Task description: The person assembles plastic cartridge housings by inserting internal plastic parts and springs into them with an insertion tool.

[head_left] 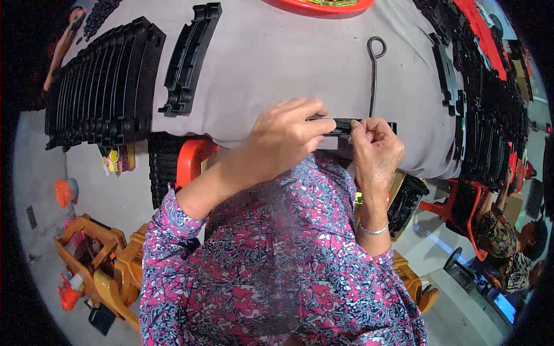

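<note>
Well, closest to you is your patterned shirt (277, 254), and just beyond it both your hands meet at the middle of the near edge of the cloth-covered table (277, 63). Your left hand (289, 131) and your right hand (378, 149) are both clamped on one narrow black plastic strip (341, 126). It lies crosswise in front of you, its long axis running left to right, almost parallel to that near edge. Your left fingers cover its left end, so you cannot tell how far it runs under them; your right thumb and forefinger pinch it nearer the other end, and a short stub shows past your right knuckles. Between the two grips a bare stretch is visible, with your right thumb tip just at its border.

Beyond your right hand, the looped metal rod (373, 81) points away from you, roughly square to the strip, its eye toward the far edge. Its near end reaches your right fingers, far closer to them than to your left; whether it touches them is unclear. To the left, a lone black plastic channel (190, 63) lies lengthwise near the near left corner, beside a tight row of black channels (104, 86). Farthest off, a red tray (332, 10) sits at the far edge.
</note>
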Action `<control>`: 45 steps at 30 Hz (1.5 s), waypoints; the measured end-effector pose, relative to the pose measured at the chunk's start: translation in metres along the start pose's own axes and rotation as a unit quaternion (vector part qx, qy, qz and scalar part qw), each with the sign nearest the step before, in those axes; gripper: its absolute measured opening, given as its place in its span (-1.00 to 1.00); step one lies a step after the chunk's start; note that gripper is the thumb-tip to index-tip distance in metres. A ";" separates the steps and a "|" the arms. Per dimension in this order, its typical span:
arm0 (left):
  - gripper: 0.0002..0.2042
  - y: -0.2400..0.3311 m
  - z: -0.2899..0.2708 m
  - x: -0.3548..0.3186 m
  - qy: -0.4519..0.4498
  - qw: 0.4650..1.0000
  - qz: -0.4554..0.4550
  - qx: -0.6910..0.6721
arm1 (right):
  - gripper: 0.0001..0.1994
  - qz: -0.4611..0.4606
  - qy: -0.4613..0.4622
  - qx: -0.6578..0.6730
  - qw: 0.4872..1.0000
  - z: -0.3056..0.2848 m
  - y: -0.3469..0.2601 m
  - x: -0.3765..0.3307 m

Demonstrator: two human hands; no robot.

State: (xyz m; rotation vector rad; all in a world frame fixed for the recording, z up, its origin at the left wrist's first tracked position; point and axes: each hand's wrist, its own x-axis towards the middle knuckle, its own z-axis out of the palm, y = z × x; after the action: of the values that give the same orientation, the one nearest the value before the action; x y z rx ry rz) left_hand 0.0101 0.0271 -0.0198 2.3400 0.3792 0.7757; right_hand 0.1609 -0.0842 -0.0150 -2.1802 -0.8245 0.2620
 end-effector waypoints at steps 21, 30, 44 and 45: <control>-0.77 -0.006 0.014 -0.003 -0.025 0.980 0.073 0.181 | -0.86 -0.008 0.023 0.092 0.995 0.006 0.010 -0.013; -0.76 -0.013 0.014 0.002 -0.027 0.982 0.107 0.153 | -0.61 -0.005 -0.105 0.126 0.987 -0.011 0.006 -0.022; -0.75 -0.007 0.015 0.007 -0.018 0.985 0.097 0.140 | -0.62 0.026 -0.098 0.160 0.982 -0.017 0.013 -0.013; -0.75 -0.006 0.015 0.008 -0.017 0.985 0.097 0.140 | -0.67 0.023 -0.079 0.167 0.983 -0.020 0.015 -0.009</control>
State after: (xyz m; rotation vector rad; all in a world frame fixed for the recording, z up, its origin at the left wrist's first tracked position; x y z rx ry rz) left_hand 0.0247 0.0279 -0.0298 2.6804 0.2609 0.8157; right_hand 0.1698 -0.1094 -0.0132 -1.8815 -0.7570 0.5626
